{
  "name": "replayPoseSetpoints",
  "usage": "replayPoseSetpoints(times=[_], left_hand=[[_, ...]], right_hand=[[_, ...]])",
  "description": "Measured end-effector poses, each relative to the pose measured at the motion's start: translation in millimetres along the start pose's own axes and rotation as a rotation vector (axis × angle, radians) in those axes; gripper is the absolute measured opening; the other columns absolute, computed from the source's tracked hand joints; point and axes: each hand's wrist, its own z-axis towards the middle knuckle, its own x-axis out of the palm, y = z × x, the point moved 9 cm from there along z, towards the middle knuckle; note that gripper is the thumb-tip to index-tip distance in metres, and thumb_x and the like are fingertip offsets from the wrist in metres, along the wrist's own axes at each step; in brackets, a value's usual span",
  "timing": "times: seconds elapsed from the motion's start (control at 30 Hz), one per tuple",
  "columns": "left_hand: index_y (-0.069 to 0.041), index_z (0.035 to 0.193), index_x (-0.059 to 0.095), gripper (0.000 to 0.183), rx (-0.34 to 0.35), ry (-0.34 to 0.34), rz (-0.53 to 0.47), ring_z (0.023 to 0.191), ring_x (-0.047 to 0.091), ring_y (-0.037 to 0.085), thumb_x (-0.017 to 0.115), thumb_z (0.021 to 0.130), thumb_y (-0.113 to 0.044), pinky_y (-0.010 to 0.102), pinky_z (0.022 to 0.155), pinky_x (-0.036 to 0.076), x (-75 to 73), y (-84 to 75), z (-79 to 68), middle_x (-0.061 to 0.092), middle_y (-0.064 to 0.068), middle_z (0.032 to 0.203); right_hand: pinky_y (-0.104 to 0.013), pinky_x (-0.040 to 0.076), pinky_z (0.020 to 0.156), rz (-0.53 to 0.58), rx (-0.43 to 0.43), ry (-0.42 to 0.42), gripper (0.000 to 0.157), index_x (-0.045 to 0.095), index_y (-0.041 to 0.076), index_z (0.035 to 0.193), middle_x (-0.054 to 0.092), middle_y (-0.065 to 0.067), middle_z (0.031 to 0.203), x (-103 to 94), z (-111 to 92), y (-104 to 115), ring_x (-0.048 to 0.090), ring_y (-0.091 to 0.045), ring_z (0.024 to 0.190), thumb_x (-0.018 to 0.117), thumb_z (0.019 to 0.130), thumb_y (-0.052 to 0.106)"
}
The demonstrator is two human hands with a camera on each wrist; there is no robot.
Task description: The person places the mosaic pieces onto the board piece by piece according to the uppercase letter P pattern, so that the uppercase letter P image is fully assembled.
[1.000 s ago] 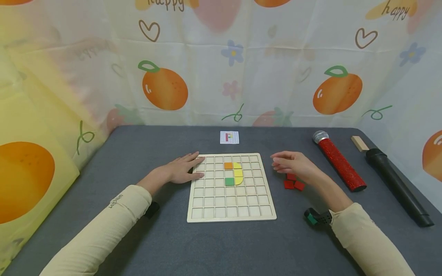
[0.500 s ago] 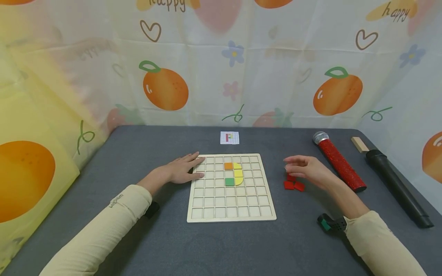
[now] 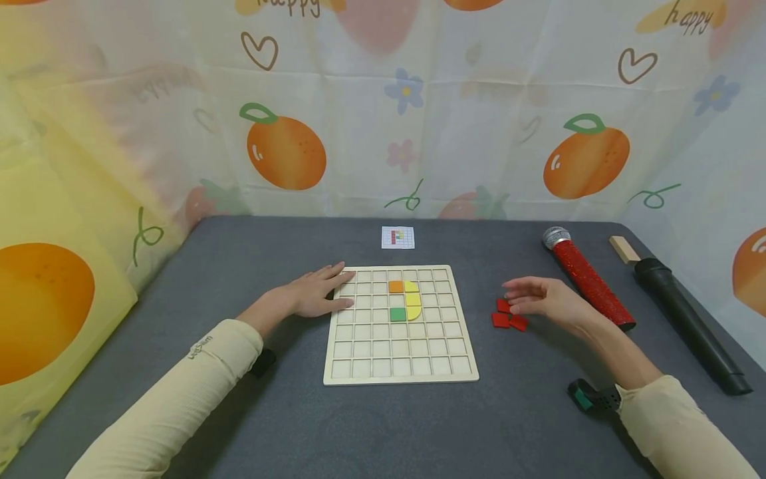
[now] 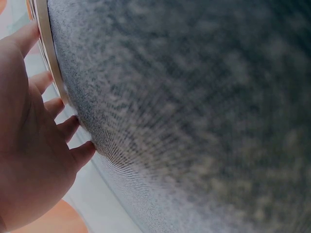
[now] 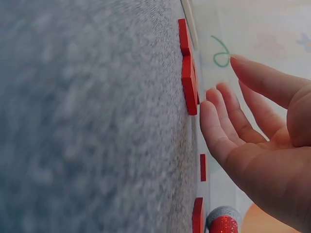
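A pale wooden grid board (image 3: 359, 369) lies mid-table. Set in its squares are an orange tile (image 3: 395, 287), a green tile (image 3: 397, 314) and a column of yellow pieces (image 3: 413, 300), the top and bottom ones rounded. My left hand (image 3: 311, 295) rests on the board's left edge, fingers spread; the left wrist view shows the fingertips at the rim. Right of the board lie several red square tiles (image 3: 501, 320). Just above them hovers my right hand (image 3: 547, 301), fingers loosely bent, thumb apart, holding nothing. More red tiles (image 5: 198, 216) appear in the right wrist view, hidden by the hand from above.
A small printed card (image 3: 397, 237) with a coloured grid pattern lies behind the board. To the right are a red glittery microphone (image 3: 589, 279), a long black cylindrical object (image 3: 688, 322) and a light wooden block (image 3: 624, 249). A printed cloth (image 3: 449, 133) hangs behind the table.
My right hand has moved right and slightly nearer, from beside the board to over the red tiles, uncovering more of them. The left hand and board have stayed put.
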Motion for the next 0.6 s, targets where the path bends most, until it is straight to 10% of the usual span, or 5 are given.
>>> replayPoseSetpoints(times=[0.6], left_hand=[[-0.015,0.155,0.016,0.074,-0.012,0.008,0.002,0.143,0.006,0.034,0.042,0.098,-0.054,0.055,0.111,0.010,-1.2,-2.2,-2.1,0.005,0.013,0.158]], right_hand=[[-0.026,0.052,0.081,-0.156,-0.030,0.052,0.045,0.053,-0.010,0.125,0.060,-0.021,0.112,3.8,-11,-2,0.061,-0.028,0.099,0.070,0.085,0.002]])
